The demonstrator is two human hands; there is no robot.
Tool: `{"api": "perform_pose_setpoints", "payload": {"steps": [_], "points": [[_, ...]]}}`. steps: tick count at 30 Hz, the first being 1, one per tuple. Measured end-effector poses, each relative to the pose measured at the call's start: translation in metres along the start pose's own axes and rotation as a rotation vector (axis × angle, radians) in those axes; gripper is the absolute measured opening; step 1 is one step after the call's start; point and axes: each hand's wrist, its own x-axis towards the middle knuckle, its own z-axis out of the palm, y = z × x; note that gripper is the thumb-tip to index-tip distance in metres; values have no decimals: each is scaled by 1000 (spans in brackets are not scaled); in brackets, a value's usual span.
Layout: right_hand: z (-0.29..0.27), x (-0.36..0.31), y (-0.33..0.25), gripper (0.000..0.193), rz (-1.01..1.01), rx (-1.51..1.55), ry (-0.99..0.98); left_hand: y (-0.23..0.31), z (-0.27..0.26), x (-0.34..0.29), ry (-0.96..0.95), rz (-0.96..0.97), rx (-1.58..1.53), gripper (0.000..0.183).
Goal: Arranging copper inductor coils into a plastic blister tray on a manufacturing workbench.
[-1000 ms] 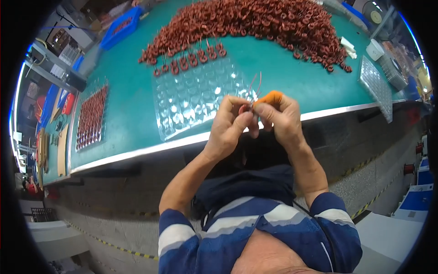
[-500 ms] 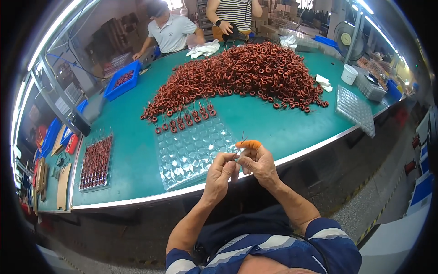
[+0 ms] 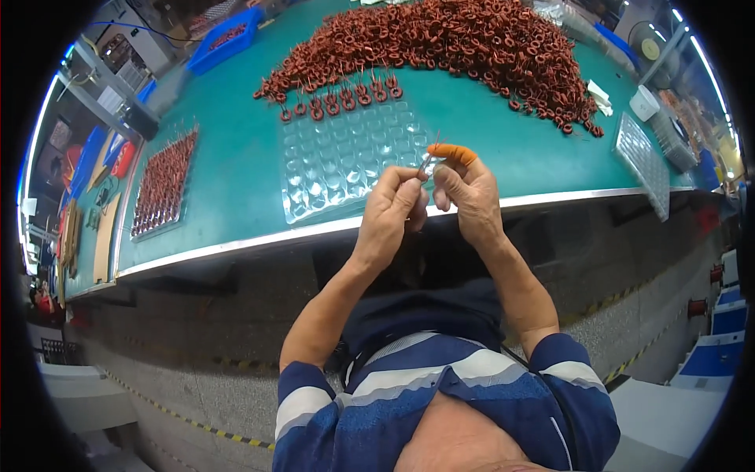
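My left hand [image 3: 391, 206] is closed in a pinch on a small wire coil whose body is mostly hidden by the fingers. Its thin wire leads [image 3: 429, 162] stick up between my hands. Curled close beside it, my right hand [image 3: 473, 197] has an orange cover on the index finger, which touches the leads near their tips. Just beyond my hands lies a clear plastic tray [image 3: 314, 169] with round pockets. Red-brown ring coils [image 3: 347, 100] with upright leads fill its far rows.
A large heap of ring coils [image 3: 440, 39] covers the far side of the green table [image 3: 236, 169]. To the left stands a filled coil tray [image 3: 163, 185], with a blue bin [image 3: 226, 39] behind. An empty tray [image 3: 641, 161] and a white cup [image 3: 645, 102] are at the right.
My view has tilted down, so the table sits higher and the people across it are out of sight. The right fingers have shifted slightly along the leads; the left pinch remains.
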Motion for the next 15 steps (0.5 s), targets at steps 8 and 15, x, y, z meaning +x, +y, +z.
{"api": "perform_pose_setpoints", "payload": {"steps": [8, 15], "points": [[-6, 2, 12, 28, 57, 73, 29, -17, 1, 2, -2, -40, 28, 21], [-12, 6, 19, 22, 103, -32, -1, -26, 4, 2, 18, 65, 192, 24]]}}
